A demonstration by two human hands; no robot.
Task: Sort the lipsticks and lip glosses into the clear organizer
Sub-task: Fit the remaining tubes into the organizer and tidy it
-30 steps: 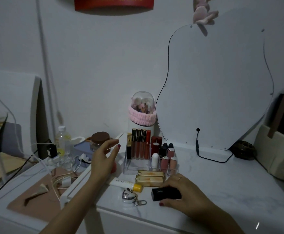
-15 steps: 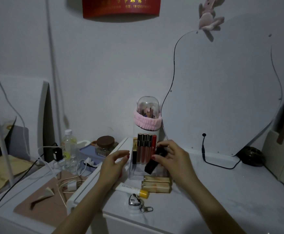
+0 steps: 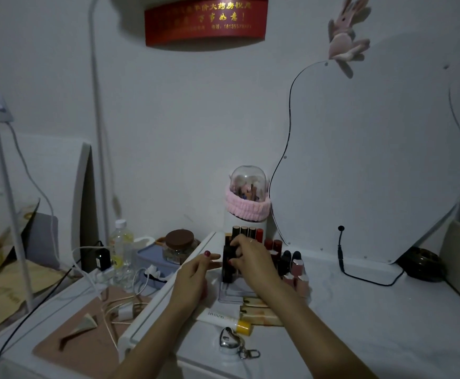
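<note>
I am pinching the black lipstick [image 3: 226, 265] upright in my right hand [image 3: 250, 262], lowering it into the clear organizer's [image 3: 230, 295] near-left slot; my left hand [image 3: 196, 274], fingers relaxed apart, is steadying just beside. Keeping it vertical should avoid toppling neighbours.

red wall banner [image 3: 205, 21]: gold Chinese characters, digits "1813557" | white tube [image 3: 220, 317]: lettering unreadable
</note>
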